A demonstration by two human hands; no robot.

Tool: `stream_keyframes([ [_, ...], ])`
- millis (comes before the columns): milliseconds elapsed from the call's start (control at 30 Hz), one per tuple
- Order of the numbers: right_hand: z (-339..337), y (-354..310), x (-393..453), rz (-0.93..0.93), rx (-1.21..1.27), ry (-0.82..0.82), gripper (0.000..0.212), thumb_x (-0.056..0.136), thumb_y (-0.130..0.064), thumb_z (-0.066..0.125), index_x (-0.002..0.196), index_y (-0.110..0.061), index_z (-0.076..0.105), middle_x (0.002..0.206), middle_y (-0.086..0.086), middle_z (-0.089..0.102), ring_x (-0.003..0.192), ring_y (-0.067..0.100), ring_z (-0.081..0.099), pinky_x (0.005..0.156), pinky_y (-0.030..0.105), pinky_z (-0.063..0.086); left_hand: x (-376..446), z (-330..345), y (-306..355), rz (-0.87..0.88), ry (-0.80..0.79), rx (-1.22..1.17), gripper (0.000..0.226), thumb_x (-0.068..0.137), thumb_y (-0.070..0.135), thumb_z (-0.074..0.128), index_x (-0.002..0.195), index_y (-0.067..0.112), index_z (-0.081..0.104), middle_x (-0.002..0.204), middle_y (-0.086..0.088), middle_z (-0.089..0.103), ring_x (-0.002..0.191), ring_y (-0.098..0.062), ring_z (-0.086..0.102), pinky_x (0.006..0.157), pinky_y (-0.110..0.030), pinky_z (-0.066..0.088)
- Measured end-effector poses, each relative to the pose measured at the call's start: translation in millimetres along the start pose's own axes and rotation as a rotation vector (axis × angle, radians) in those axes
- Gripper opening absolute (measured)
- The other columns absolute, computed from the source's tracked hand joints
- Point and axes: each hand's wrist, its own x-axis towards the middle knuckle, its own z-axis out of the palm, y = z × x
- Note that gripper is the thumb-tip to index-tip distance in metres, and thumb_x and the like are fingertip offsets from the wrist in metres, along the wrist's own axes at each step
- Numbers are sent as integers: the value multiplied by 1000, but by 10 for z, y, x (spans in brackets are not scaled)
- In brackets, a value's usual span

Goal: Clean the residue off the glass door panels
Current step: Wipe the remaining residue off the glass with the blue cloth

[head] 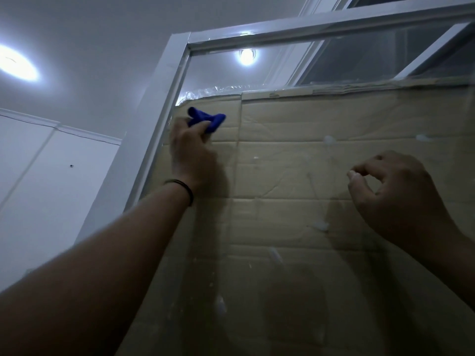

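Left hand (pixel 191 152) was raised against the glass door panel (pixel 295 176) near its upper left corner, fingers curled round a bunched blue cloth (pixel 205 120). The cloth stuck out above the fingers and sat on the glass just beside the white door frame (pixel 159 109), close under the top edge of the cardboard (pixel 334 119). A dark band (pixel 186 190) circled the left wrist.

Right hand (pixel 393 186) was up toward the right edge of the panel, fingers curled, thumb and forefinger tips drawn close together. Could not tell whether anything small was pinched between them, or whether the fingertips actually touched the glass.

Cardboard sheets covered the far side of the glass from roughly the upper third down, creased in horizontal bands, with a vertical seam right of the cloth. Crinkled clear plastic film (pixel 218 89) showed along the cardboard's top edge at the left. No print, brand or label readable on the cardboard, cloth or frame.

Whitish residue spots (pixel 329 140) dotted the glass: two near the top right, one smear (pixel 320 225) lower between the hands, more (pixel 220 304) toward the bottom of the panel.

A ceiling light (pixel 19 64) glowed at upper left; a second round light (pixel 246 56) showed in the glass near the top edge of the panel. Scene dim, fine detail soft.
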Motion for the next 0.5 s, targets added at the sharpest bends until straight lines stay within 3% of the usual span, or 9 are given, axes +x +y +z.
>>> stream_keyframes([
  [133, -80, 56, 46, 1, -9, 10, 32, 80, -27, 45, 89, -7, 69, 84, 13, 61, 82, 32, 53, 76, 42, 44, 186, -86, -234, -121, -105, 122, 32, 96, 17, 52, 127, 12, 59, 131, -14, 43, 122, -29, 41, 96, -29, 31],
  [267, -118, 162, 46, -7, -42, -29, 32, 83, -24, 47, 101, -9, 69, 95, 13, 64, 91, 33, 55, 82, 47, 46, 154, 74, -159, -111, -165, 138, 33, 96, 18, 53, 127, 12, 59, 128, -13, 43, 116, -30, 43, 88, -27, 31],
  [400, -118, 260, 26, -18, -80, -57, 30, 85, -18, 54, 110, -10, 67, 101, 14, 64, 95, 34, 56, 85, 48, 45, -16, 392, 254, 11, -171, 107, 31, 93, 16, 56, 122, 11, 64, 117, -14, 50, 107, -30, 49, 85, -25, 32],
  [500, -151, 282, 16, -4, -63, -67, 37, 83, -27, 47, 110, -11, 67, 100, 13, 63, 95, 33, 56, 85, 48, 45, -302, 657, 658, 94, -177, -12, 30, 92, 15, 56, 120, 12, 66, 110, -10, 51, 99, -24, 48, 78, -16, 26],
])
